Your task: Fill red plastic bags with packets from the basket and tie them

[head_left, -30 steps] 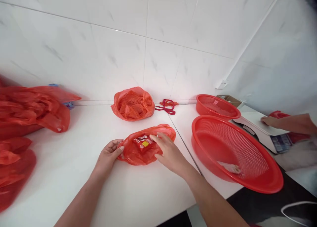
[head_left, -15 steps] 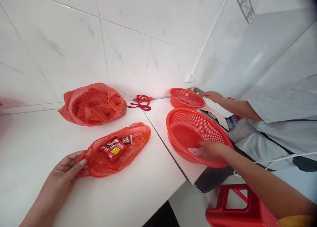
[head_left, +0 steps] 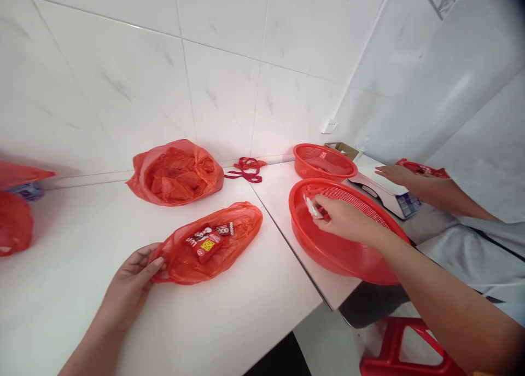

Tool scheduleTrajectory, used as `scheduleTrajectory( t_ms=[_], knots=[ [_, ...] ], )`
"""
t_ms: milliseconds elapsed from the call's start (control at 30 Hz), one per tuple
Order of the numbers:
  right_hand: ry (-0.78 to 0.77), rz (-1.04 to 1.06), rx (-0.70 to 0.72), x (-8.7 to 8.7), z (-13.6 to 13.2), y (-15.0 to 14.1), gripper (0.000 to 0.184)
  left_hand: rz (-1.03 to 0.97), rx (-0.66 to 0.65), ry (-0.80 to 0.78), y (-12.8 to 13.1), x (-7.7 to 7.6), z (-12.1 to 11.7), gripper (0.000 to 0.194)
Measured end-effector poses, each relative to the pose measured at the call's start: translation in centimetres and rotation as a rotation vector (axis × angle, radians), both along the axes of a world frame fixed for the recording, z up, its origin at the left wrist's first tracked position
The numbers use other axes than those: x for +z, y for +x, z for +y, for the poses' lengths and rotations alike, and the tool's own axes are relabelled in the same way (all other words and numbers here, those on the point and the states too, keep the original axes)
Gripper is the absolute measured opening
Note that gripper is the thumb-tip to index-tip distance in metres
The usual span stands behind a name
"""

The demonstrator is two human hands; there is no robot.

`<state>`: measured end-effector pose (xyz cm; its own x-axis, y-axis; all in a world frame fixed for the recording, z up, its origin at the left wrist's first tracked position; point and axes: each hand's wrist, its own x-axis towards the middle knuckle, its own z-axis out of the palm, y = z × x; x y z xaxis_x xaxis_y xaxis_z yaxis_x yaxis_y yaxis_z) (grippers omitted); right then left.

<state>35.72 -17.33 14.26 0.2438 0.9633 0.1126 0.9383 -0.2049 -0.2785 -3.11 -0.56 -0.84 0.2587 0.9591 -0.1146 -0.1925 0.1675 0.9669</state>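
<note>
My left hand (head_left: 133, 283) pinches the near left edge of a thin red plastic bag (head_left: 244, 223) lying open on the white table. Inside the bag rest a red snack packet (head_left: 205, 244) with yellow lettering and a smaller dark-and-white packet (head_left: 223, 230). Over the large red plastic colander (head_left: 298, 223), my right hand (head_left: 346, 220) grips a small white-and-red packet (head_left: 312, 207); its print is unreadable. Part of the packet is hidden by my fingers.
Another red bag (head_left: 180, 173) stands by the tiled wall, beside a dark red ribbon (head_left: 250, 171). A smaller red colander (head_left: 324, 160) and a white scale (head_left: 381, 195) sit farther right, near a co-worker's hand (head_left: 397, 176). A red stool (head_left: 381, 365) is below.
My right hand has risen from the colander's bottom with the small packet. My left hand keeps its hold on the bag. The co-worker's hand has moved over the scale. The view has shifted left.
</note>
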Motion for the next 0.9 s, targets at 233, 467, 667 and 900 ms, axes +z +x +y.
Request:
scheduleTrajectory(
  t_ms=[233, 467, 667, 900],
  knots=[
    [0.107, -0.068, 0.352, -1.7, 6.1, -10.1, 0.016, -0.033, -0.031, 0.004, -0.2, 0.1, -0.2, 0.043],
    [0.135, -0.041, 0.489, -5.1, 4.2, -12.0, 0.049, 0.009, -0.053, -0.034, -0.4, -0.2, 0.4, 0.045],
    [0.376, -0.257, -0.044, -6.9, -4.5, -7.3, 0.041, 0.037, -0.028, -0.073, -0.4, -0.2, 0.7, 0.046],
    [0.172, -0.427, -0.2, -11.9, -10.0, -4.6, 0.04, 0.068, 0.067, -0.089, 0.2, 0.4, 0.3, 0.047]
  ],
)
